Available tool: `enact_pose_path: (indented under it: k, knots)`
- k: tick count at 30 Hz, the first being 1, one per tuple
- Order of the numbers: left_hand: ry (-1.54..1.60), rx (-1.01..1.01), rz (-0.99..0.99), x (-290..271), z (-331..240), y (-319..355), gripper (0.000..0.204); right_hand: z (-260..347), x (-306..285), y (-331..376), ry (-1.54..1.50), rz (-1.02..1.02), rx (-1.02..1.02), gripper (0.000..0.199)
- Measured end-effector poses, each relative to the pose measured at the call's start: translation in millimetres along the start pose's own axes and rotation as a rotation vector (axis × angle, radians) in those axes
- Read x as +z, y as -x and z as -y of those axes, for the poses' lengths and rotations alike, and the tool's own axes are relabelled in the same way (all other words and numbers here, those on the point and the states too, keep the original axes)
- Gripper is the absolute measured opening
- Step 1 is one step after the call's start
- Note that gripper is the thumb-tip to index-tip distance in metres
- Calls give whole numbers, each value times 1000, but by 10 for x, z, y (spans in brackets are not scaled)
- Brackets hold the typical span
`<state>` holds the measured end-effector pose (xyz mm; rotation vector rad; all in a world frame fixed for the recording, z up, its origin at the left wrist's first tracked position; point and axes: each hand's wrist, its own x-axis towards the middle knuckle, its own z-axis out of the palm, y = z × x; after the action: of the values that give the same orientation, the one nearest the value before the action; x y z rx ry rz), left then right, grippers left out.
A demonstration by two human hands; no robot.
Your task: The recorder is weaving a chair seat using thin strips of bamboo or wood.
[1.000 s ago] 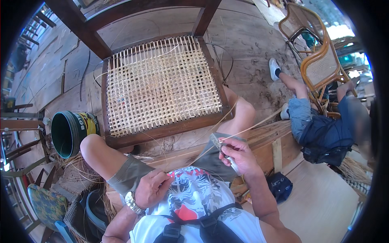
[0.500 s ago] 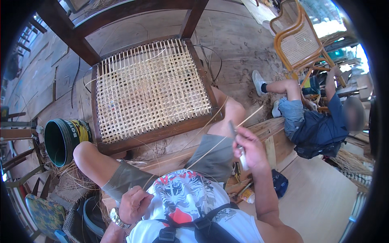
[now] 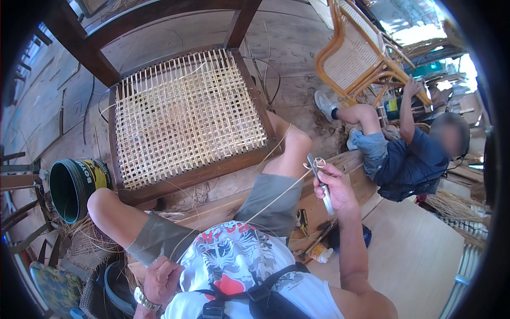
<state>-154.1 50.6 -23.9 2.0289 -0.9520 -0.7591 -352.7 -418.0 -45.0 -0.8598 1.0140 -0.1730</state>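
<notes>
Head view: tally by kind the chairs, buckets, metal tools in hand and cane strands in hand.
Chairs: 2, the dark wooden chair with a woven cane seat, and the orange rattan chair
Buckets: 1, the green bucket
Metal tools: 1, the metal tool in the right hand
Cane strands: 1, the cane strand running to the left hand
Total: 5

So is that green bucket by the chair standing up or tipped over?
Tipped over. The green bucket lies on its side beside the cane chair seat, its round mouth facing the camera, with nothing visible in the dark inside.
</notes>
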Motion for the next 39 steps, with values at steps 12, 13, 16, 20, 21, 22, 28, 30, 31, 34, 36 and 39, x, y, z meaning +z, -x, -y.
enact_pose_path:
  k: [12, 13, 16, 20, 21, 22, 28, 30, 31, 34, 36, 39]
  knots:
    - [-129, -21, -25, -126, -143, -524, 7, 297, 531, 105, 379, -122, -405, 13]
    - [-137, 66, -33, -44, -192, -714, 7, 201, 944, 132, 547, -37, -350, 18]
    - [-134, 186, -37, -21, -477, -1168, 8, -110, 1714, 132, 670, 631, -377, 25]
    - [-19, 180, 63, -338, -502, -1354, 8, -212, 1656, -35, 973, 707, -332, 17]
    - [-26, 173, 60, -420, -446, -1326, 8, -197, 1465, -145, 937, 677, -280, 16]
    - [-22, 127, 63, -496, -373, -1302, 9, -122, 1267, -229, 904, 640, -225, 16]
    - [65, 16, 136, -490, -173, -1237, 6, 273, 326, -254, 696, 214, -90, 13]
    - [86, -22, 164, -436, -121, -1244, 7, 329, 130, -202, 638, 129, -132, 16]
    - [86, -11, 174, -418, -76, -1263, 7, 351, 56, -168, 634, 115, -135, 16]
    - [50, 35, 171, -387, 58, -1313, 8, 414, -159, -65, 784, -8, -220, 13]
    - [-12, -46, 151, -373, 107, -1327, 7, 456, -310, 2, 804, -59, -255, 13]
    - [-106, -126, 239, -416, 230, -1315, 16, 454, -361, 88, 875, -108, -333, 13]
